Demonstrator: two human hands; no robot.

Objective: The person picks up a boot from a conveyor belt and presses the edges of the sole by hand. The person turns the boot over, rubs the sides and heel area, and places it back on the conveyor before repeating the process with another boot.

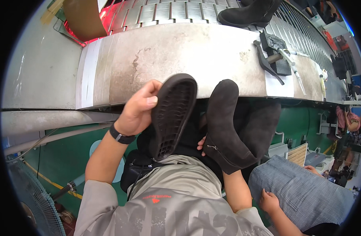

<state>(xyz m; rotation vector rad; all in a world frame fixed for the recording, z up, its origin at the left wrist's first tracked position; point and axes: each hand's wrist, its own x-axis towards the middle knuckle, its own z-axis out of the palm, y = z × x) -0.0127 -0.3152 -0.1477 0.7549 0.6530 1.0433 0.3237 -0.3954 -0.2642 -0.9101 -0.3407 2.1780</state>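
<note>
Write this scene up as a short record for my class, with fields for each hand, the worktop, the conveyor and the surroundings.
Left hand: holds a dark sole, ribbed face toward the camera
Right hand: mostly hidden behind a zipped ankle boot; fingertips show
Worktop: black block at right
Conveyor: another dark boot
Surroundings: fan, lower left

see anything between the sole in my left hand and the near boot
Only your right hand, its fingers showing low in the gap beside the boot; higher up, nothing visible stands between sole and boot.
</note>
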